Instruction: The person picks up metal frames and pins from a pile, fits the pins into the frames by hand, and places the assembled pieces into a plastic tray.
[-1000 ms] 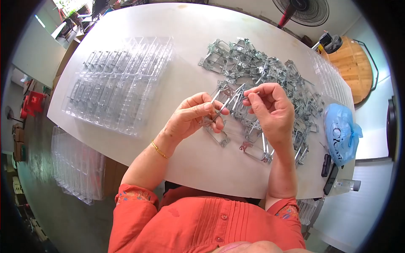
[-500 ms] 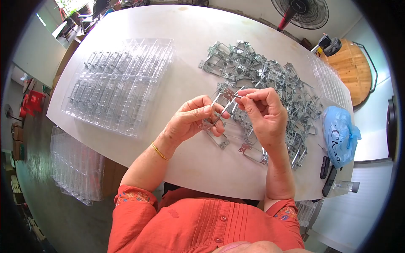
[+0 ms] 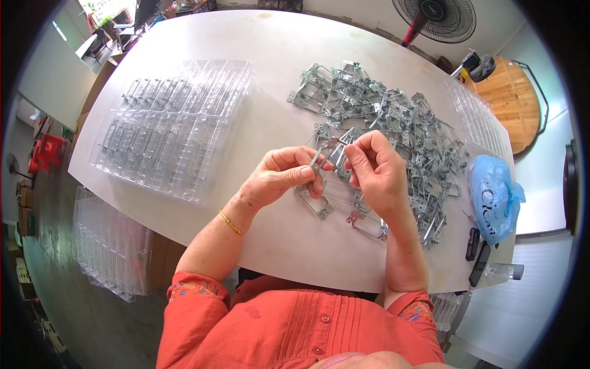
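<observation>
Left hand clamps a metal bracket, right hand pinched together nearby, clear trays holding metal parts.

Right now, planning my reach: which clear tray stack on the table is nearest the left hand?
The left tray stack; the right tray stack lies past the heaped metal parts.

Two bare hands meet close together in front of the person's chest, just apart. The left hand leans inward, its thumb laid forward against curled fingers in a firm pinch. The bare left forearm, with a thin gold-coloured bangle at the wrist, slants up toward the centre. The right hand bends inward, thumb and forefinger tips pressed together, atop a bare right forearm that rises almost straight up the view.
</observation>
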{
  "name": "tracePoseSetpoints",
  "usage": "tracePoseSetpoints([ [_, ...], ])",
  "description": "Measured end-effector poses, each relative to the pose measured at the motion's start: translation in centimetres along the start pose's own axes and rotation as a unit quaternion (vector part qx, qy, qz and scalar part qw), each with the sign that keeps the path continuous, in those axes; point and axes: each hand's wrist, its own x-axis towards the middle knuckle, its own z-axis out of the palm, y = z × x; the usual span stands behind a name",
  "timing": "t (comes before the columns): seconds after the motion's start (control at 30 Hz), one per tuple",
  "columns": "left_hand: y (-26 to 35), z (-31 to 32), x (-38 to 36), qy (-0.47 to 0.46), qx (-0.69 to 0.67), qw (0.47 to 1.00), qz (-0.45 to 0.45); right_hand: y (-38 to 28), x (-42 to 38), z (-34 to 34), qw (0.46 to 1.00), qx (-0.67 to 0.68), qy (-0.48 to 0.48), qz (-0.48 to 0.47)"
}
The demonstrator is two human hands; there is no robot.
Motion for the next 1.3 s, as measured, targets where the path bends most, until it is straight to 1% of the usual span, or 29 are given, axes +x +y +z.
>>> tracePoseSetpoints([
  [0.03,0.0,0.0,0.0,0.009,0.018,1.0,0.002,-0.3,0.1,-0.1,0.996,0.04,-0.032,0.073],
  [0.07,0.1,0.1,0.0,0.018,0.036,0.999,0.004,-0.4,0.0,-0.2,0.996,0.04,-0.032,0.073],
  [0.13,0.2,0.1,-0.1,0.014,0.039,0.999,0.0,-0.5,0.0,-0.3,0.987,0.095,-0.061,0.114],
  [0.17,0.2,0.1,-0.1,0.009,0.043,0.999,-0.004,-0.4,0.1,-0.4,0.987,0.096,-0.06,0.114],
  [0.23,0.2,0.0,-0.2,0.009,0.05,0.999,-0.012,0.1,0.3,-1.2,0.965,0.174,-0.135,0.142],
  [0.27,0.2,-0.1,-0.2,0.009,0.057,0.998,-0.018,0.1,0.4,-1.5,0.965,0.174,-0.134,0.142],
  [0.33,0.0,-0.3,-0.2,-0.007,0.06,0.998,-0.014,-0.2,0.5,-1.9,0.944,0.205,-0.191,0.175],
  [0.4,0.0,-0.2,-0.3,-0.023,0.064,0.998,-0.01,0.2,0.6,-1.8,0.937,0.218,-0.208,0.179],
  [0.47,0.1,0.3,-0.4,-0.017,0.021,0.999,-0.028,0.3,0.6,-1.9,0.929,0.231,-0.224,0.185],
  [0.53,0.2,0.2,-0.3,-0.022,0.022,0.999,-0.028,0.0,0.6,-2.2,0.901,0.284,-0.243,0.219],
  [0.7,0.2,0.0,-0.2,-0.032,0.022,0.999,-0.024,1.0,1.1,-2.7,0.892,0.322,-0.25,0.194],
  [0.73,0.0,-0.3,-0.1,-0.051,0.017,0.998,-0.013,1.1,1.2,-2.8,0.891,0.329,-0.253,0.185],
  [0.77,-0.1,-0.4,-0.2,-0.07,0.011,0.997,-0.003,0.9,1.0,-2.4,0.903,0.321,-0.22,0.183],
  [0.9,0.0,-0.2,-0.4,-0.084,-0.008,0.996,-0.035,2.0,1.4,-2.3,0.889,0.34,-0.232,0.2],
  [0.97,0.1,-0.1,-0.5,-0.087,-0.013,0.995,-0.04,2.1,1.5,-2.2,0.867,0.383,-0.237,0.213],
  [1.1,0.4,0.1,-0.5,-0.09,0.007,0.995,-0.05,2.8,1.6,-1.4,0.866,0.379,-0.229,0.232],
  [1.17,-0.2,-0.3,-0.5,-0.189,0.062,0.98,-0.025,3.0,1.8,-1.4,0.864,0.384,-0.179,0.273],
  [1.2,-0.3,-0.1,-0.4,-0.192,0.061,0.979,-0.027,3.0,1.7,-1.4,0.864,0.384,-0.176,0.273],
  [1.27,-0.3,0.2,-0.6,-0.089,-0.007,0.994,-0.058,2.8,1.8,-1.2,0.893,0.386,-0.064,0.222],
  [1.3,0.1,0.1,-0.5,-0.059,0.005,0.996,-0.063,2.4,1.8,-1.3,0.904,0.38,-0.042,0.189],
])
